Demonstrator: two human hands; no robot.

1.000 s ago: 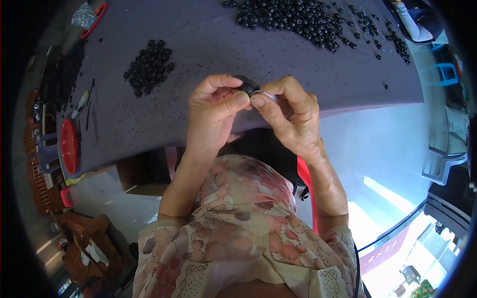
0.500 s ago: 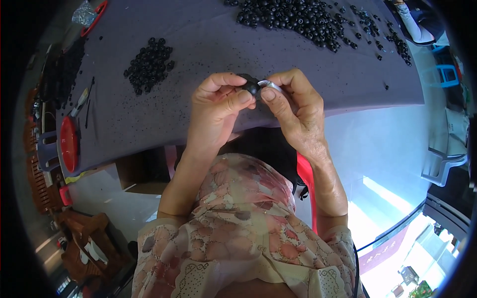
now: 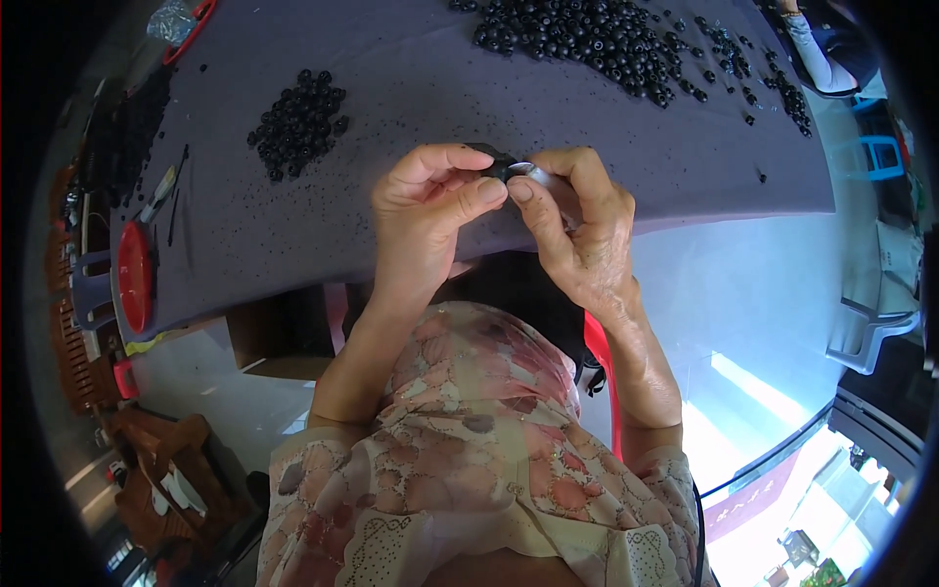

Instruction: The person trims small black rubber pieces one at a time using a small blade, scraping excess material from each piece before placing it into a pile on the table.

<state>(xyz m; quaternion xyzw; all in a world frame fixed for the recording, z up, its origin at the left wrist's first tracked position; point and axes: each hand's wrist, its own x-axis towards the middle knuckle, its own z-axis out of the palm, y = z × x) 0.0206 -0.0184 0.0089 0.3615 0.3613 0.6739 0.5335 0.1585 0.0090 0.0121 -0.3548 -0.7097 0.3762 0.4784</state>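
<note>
Both my hands are raised over the near edge of the table, close together. Between thumb and fingers, my left hand (image 3: pixel 416 205) pinches a small black part (image 3: pixel 499 168), partly covered by the fingertips. My right hand (image 3: pixel 592 220) is closed on a small silvery metal tool (image 3: pixel 534 174) with a curved edge; its exact kind does not show. The tool's tip meets the right side of the black part. Beyond my left hand lies a small pile of round black parts (image 3: pixel 298 127). A larger heap of similar black parts (image 3: pixel 587 39) spreads at the far side.
Black crumbs dot the grey tablecloth (image 3: pixel 391 68). At the left are a red dish (image 3: pixel 135 279), a brush (image 3: pixel 161 191), a dark heap (image 3: pixel 132 132) and a clear plastic bag (image 3: pixel 171 22). Another person's sleeved arm (image 3: pixel 817 59) shows at the far right, near a blue stool (image 3: pixel 880 157).
My right wrist has turned slightly, and the silvery tool now sits flatter against the black part. My left fingers have shifted a little on the part; both hands keep their hold.
</note>
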